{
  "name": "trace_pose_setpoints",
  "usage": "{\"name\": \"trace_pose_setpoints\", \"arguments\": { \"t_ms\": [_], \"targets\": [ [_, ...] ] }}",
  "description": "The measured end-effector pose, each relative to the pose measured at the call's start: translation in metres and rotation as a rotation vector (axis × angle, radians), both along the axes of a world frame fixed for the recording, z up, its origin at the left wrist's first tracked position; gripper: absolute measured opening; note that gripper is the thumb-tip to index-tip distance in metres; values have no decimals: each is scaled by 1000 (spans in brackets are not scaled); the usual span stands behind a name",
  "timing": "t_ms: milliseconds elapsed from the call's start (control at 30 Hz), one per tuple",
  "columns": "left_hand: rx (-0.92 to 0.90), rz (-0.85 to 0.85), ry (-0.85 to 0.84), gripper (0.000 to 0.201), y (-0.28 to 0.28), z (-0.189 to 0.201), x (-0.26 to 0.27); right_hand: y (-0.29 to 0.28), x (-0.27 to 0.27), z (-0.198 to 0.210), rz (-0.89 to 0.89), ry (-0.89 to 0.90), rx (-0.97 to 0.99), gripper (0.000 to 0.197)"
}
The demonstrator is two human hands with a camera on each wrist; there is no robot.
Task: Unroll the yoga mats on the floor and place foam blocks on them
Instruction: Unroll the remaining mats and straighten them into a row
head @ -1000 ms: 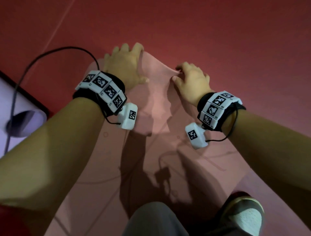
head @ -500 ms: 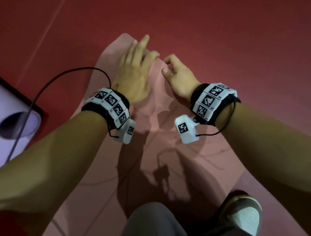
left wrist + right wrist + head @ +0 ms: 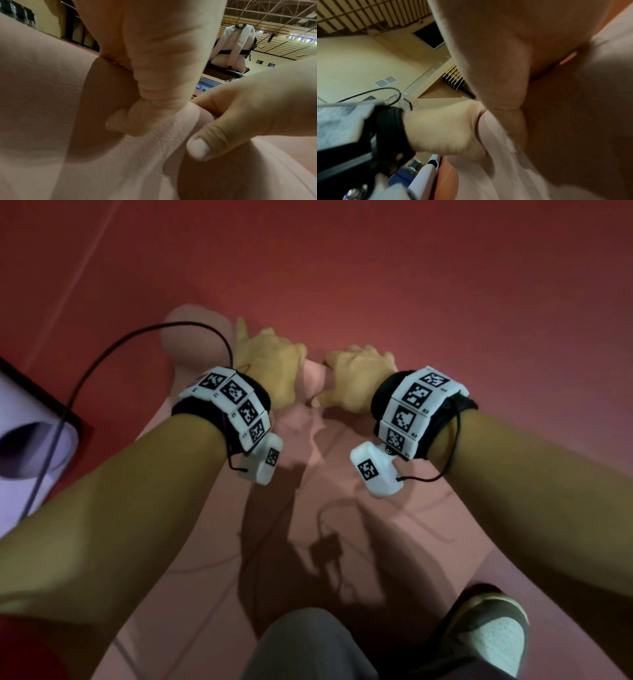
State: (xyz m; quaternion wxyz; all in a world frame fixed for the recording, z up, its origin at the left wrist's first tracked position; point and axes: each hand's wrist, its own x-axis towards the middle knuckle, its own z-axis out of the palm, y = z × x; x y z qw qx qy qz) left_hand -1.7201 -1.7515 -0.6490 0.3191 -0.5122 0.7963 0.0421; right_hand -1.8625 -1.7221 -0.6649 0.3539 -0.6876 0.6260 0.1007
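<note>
Yoga mat lying partly unrolled on red floor. Left hand and right hand gripping bunched far end side by side, likely pulling curl flat.

A pale pink, soft foam yoga mat is lying on a deep red smooth floor, showing fine creases in the left wrist view. White plastic wristbands printed with black-and-white square marker patterns are sitting over black fabric straps, with a thin black cable looping off. A grey trouser knee and a grey-and-white mesh shoe are showing below.
</note>
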Motion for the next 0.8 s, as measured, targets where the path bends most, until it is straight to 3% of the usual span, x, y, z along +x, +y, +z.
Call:
{"name": "trace_pose_setpoints", "arguments": {
  "t_ms": [133, 400, 500, 600, 700, 800],
  "targets": [
    [0, 37, -5, 31, 0, 2, -8, 3, 10, 2, 17, 237, -54, 51],
    [-45, 92, 66, 30, 6, -2, -7, 4, 4, -11, -138, -70, -20, 30],
    [-122, 45, 152, 44, 4, -12, -1, -1, 0, -17, -207, -98, -58, 41],
    [-206, 14, 296, 77, -5, -23, 11, -1, -7, -33, -343, -26, -224, 75],
    [-177, 172, 325, 83, -15, -34, 20, 8, -10, -47, -201, 79, -394, 78],
    [-36, 368, 306, 81, -19, -51, 27, 17, -6, -58, 44, 125, -378, 72]
  ]
}}
